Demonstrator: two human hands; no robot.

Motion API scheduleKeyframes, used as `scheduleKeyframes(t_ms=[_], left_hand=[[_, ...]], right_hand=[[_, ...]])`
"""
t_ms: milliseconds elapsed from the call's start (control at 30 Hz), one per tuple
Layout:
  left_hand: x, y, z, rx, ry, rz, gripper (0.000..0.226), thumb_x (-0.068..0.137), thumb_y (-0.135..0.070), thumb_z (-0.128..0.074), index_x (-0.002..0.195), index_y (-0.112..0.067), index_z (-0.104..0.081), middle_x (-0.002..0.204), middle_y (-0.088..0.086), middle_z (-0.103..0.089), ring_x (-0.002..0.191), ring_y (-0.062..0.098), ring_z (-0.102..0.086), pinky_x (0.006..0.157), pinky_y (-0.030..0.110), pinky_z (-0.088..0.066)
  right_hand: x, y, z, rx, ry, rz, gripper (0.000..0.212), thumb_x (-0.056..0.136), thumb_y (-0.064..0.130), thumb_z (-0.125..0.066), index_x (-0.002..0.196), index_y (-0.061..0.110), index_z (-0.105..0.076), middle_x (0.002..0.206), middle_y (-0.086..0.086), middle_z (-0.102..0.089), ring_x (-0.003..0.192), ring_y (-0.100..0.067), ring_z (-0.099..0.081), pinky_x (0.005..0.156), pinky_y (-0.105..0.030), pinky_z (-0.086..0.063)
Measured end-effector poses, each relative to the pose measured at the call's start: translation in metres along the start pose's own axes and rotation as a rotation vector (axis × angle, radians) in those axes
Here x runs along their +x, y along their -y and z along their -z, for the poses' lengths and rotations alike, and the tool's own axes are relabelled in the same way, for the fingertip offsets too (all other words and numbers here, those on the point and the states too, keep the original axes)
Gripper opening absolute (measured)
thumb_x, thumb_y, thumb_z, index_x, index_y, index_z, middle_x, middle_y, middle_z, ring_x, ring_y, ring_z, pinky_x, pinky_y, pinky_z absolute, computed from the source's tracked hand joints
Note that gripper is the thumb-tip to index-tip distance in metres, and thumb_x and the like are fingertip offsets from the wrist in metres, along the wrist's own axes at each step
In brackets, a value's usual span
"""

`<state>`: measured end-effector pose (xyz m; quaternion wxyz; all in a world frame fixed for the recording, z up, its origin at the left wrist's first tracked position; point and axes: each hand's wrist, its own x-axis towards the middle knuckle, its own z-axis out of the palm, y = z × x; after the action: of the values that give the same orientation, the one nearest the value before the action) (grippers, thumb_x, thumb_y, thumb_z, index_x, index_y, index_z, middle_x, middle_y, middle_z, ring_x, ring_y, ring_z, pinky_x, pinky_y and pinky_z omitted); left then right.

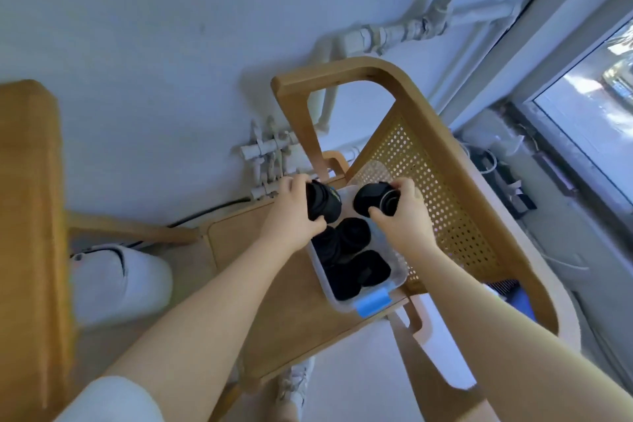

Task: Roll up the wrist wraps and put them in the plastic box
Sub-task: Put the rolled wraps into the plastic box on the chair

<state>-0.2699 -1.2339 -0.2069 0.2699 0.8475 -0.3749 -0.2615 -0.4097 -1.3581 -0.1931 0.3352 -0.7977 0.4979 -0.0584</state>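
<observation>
Left hand (295, 212) covers part of its black rolled wrap (323, 204); label on the wrap too small to read; right hand (402, 212) hides the far side of the other rolled wrap (375, 204); wraps inside the plastic box (394, 279) merge into one dark mass, count can't be told; box's far end hidden behind hands and held rolls; wooden furniture (29, 181) at left blurred, cut by frame edge; shoe (294, 387) partly hidden under chair seat (291, 312); clutter by window (507, 178) too small to ID.

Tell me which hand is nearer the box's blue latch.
Right, narrowly. The right hand holds a rolled wrap over the box's far end; the left hand holds another at the far-left corner, farther from the blue latch.
</observation>
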Motion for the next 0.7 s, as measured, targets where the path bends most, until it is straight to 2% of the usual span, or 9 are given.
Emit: scheduleKeyframes(t_ms=[100, 233, 300, 367, 467, 567, 633, 700], left_hand=[[0.029, 0.015, -0.039, 0.078, -0.005, 0.066, 0.06, 0.087, -0.026, -0.066, 0.135, -0.014, -0.032, 0.139, 0.007, -0.029, 0.109, 0.028, -0.052, 0.081, 0.03, -0.044], [0.054, 0.035, -0.085, 0.227, -0.044, 0.11, 0.06, 0.086, -0.033, -0.066, 0.134, -0.014, -0.035, 0.136, 0.006, -0.032, 0.098, 0.029, -0.057, 0.074, 0.033, -0.049], [0.061, 0.04, -0.104, 0.292, -0.12, 0.061, 0.06, 0.083, -0.036, -0.068, 0.131, -0.013, -0.04, 0.131, 0.007, -0.039, 0.097, 0.03, -0.056, 0.075, 0.035, -0.049], [0.065, 0.042, -0.118, 0.346, -0.165, -0.029, 0.06, 0.076, -0.029, -0.076, 0.126, -0.009, -0.049, 0.124, 0.012, -0.048, 0.096, 0.034, -0.057, 0.08, 0.04, -0.048], [0.057, 0.051, -0.127, 0.338, -0.162, -0.06, 0.062, 0.062, -0.023, -0.085, 0.115, -0.004, -0.056, 0.112, 0.015, -0.055, 0.09, 0.036, -0.06, 0.075, 0.043, -0.05], [0.042, 0.063, -0.13, 0.326, -0.128, 0.037, 0.062, 0.064, -0.023, -0.084, 0.115, -0.003, -0.056, 0.114, 0.016, -0.055, 0.08, 0.037, -0.062, 0.071, 0.042, -0.049], [0.045, 0.063, -0.132, 0.344, -0.154, 0.056, 0.062, 0.072, -0.026, -0.079, 0.123, -0.005, -0.053, 0.123, 0.014, -0.053, 0.089, 0.035, -0.062, 0.079, 0.042, -0.046], [0.057, 0.055, -0.136, 0.408, -0.154, 0.034, 0.062, 0.082, -0.032, -0.068, 0.136, -0.011, -0.043, 0.135, 0.009, -0.045, 0.114, 0.029, -0.053, 0.095, 0.041, -0.037]], right_hand=[[0.037, -0.024, -0.027, -0.071, 0.112, 0.045, 0.052, 0.09, 0.025, -0.064, 0.131, 0.014, -0.035, 0.138, -0.011, -0.038, 0.116, -0.031, -0.052, 0.088, -0.041, -0.049], [0.075, -0.05, -0.066, -0.177, 0.19, 0.188, 0.053, 0.09, 0.026, -0.063, 0.133, 0.012, -0.033, 0.141, -0.012, -0.035, 0.107, -0.032, -0.057, 0.079, -0.039, -0.051], [0.086, -0.064, -0.081, -0.224, 0.189, 0.249, 0.052, 0.09, 0.026, -0.063, 0.131, 0.011, -0.034, 0.14, -0.013, -0.034, 0.098, -0.033, -0.061, 0.069, -0.035, -0.048], [0.092, -0.077, -0.089, -0.279, 0.177, 0.282, 0.051, 0.089, 0.024, -0.063, 0.13, 0.012, -0.035, 0.138, -0.013, -0.033, 0.095, -0.034, -0.06, 0.065, -0.034, -0.045], [0.089, -0.092, -0.095, -0.385, 0.207, 0.381, 0.05, 0.088, 0.024, -0.062, 0.132, 0.016, -0.039, 0.137, -0.014, -0.034, 0.103, -0.035, -0.055, 0.072, -0.04, -0.049], [0.09, -0.096, -0.099, -0.465, 0.239, 0.456, 0.051, 0.089, 0.027, -0.058, 0.136, 0.022, -0.039, 0.138, -0.015, -0.036, 0.108, -0.036, -0.05, 0.075, -0.037, -0.047], [0.102, -0.09, -0.101, -0.48, 0.21, 0.46, 0.048, 0.091, 0.031, -0.053, 0.137, 0.022, -0.041, 0.141, -0.015, -0.036, 0.108, -0.036, -0.052, 0.075, -0.036, -0.046], [0.117, -0.085, -0.106, -0.534, 0.213, 0.492, 0.043, 0.093, 0.032, -0.048, 0.134, 0.021, -0.043, 0.142, -0.013, -0.038, 0.111, -0.035, -0.05, 0.076, -0.035, -0.043]])
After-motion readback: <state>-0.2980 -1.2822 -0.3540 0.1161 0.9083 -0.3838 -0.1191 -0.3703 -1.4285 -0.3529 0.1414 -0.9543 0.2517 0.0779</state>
